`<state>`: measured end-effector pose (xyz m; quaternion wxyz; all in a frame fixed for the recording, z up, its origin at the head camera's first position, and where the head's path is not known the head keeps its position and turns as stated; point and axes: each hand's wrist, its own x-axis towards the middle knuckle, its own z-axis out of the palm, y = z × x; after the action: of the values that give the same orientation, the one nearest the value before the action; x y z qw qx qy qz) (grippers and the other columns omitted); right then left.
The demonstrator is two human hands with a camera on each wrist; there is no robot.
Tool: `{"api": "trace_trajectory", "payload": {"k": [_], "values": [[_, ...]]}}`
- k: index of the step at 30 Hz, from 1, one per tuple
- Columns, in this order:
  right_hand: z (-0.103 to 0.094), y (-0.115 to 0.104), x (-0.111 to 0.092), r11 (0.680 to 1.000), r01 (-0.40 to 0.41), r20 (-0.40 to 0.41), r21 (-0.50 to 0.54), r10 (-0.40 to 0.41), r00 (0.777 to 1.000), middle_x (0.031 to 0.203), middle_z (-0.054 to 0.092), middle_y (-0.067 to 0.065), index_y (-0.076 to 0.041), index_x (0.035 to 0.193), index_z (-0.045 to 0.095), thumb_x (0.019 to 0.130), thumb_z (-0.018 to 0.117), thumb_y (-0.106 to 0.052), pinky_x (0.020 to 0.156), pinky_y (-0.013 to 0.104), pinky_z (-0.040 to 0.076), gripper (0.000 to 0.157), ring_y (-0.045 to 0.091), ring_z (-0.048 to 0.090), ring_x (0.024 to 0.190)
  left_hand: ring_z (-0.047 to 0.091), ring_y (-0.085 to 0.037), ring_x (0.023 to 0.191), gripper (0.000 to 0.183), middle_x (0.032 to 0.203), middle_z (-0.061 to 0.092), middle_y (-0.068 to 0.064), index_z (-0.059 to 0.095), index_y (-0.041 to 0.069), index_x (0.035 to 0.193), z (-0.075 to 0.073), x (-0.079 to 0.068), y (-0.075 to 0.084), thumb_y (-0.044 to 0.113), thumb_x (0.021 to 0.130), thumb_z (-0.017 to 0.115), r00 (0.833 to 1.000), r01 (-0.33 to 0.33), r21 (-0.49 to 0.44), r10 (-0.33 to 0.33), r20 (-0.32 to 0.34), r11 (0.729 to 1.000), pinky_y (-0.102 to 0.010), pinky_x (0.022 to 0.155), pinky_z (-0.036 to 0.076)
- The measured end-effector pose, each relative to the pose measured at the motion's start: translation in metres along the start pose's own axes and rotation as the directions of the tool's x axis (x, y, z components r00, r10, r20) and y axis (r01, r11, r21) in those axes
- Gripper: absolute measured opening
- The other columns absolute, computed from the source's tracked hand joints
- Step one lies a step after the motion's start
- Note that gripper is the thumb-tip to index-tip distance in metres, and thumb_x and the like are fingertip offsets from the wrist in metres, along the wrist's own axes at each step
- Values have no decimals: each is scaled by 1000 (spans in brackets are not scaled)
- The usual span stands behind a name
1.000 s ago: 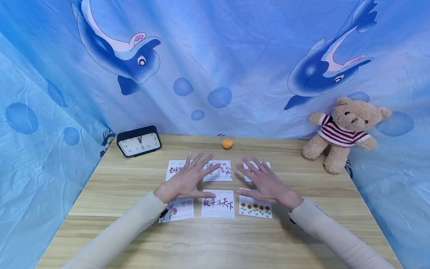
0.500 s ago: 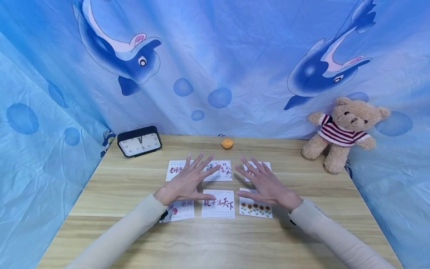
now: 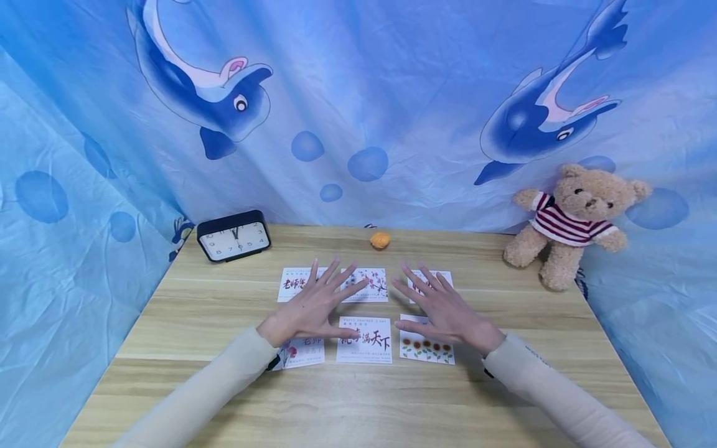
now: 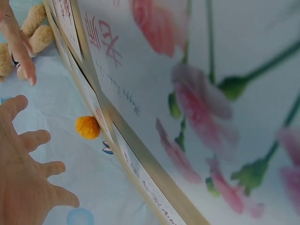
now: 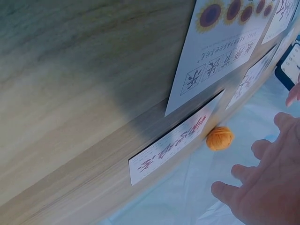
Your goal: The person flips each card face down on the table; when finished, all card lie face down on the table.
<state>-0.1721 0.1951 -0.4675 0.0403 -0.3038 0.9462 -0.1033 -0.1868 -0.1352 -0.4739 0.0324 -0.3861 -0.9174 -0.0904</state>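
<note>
Several printed cards lie in two rows on the wooden table (image 3: 358, 404). My left hand (image 3: 308, 311), fingers spread, hovers over the left cards; it partly covers the carnation card (image 3: 305, 356) and the back-left card (image 3: 291, 285). Its fingertips overlap the blossom card (image 3: 372, 285), and the thumb overlaps the front-middle card (image 3: 364, 348). Above the right pair is my right hand (image 3: 448, 311), likewise spread and holding nothing. Beneath it show the sunflower card (image 3: 427, 351) and the back-right card (image 3: 445, 278). In the wrist views both palms stand off the cards, with space beneath them.
At the back left stands a black desk clock (image 3: 233, 236). A small orange ball (image 3: 379, 240) sits behind the cards. The teddy bear (image 3: 582, 211) in a striped shirt leans at the back right. A blue dolphin-print cloth (image 3: 392, 93) hangs behind the table.
Both hands keep nearly the same spread pose above the cards. The left hand has shifted very slightly, and the head view has tilted a touch. The cards stay put.
</note>
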Motion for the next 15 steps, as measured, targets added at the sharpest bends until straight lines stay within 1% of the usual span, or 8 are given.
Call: {"api": "trace_trajectory", "payload": {"k": [3,6,8,11,15], "values": [[1,-1,0,1000,-4,9,7,4,1000,177,-4,-9,-35,166,22,96,39,-81,130,68,11,86,35,0,165,10,-47,161,109,177,5,-7,23,32,167,1,-1,1,86,80,61,1000,2,-4,-2,2,1000,-83,120,8],[2,-2,1,1000,0,-3,2,0,1000,177,-3,-9,-35,167,20,97,39,-81,131,68,11,86,36,1,165,11,-47,161,108,177,5,-7,22,33,167,2,-2,1,86,81,61,1000,6,-1,-6,0,1000,-83,120,10],[3,-2,2,1000,6,-18,-6,-7,1000,178,0,-6,-36,167,17,97,39,-80,130,68,12,85,36,3,165,12,-48,161,109,177,6,-7,21,34,167,2,-2,0,86,81,62,1000,6,5,-6,-7,1000,-83,120,11],[3,-3,3,1000,14,-38,-17,-15,999,178,4,-2,-39,166,12,98,38,-79,130,68,14,83,38,7,164,17,-51,159,109,177,12,-11,20,34,167,3,-3,0,85,80,63,1000,2,11,-2,-22,1000,-84,120,12],[1,-6,5,1000,20,-55,-5,-20,998,178,7,1,-41,166,9,99,39,-77,130,69,15,82,39,9,164,19,-51,159,108,176,15,-13,19,34,167,2,-4,-1,84,82,62,999,13,-12,-13,-32,1000,-83,120,12]]}}
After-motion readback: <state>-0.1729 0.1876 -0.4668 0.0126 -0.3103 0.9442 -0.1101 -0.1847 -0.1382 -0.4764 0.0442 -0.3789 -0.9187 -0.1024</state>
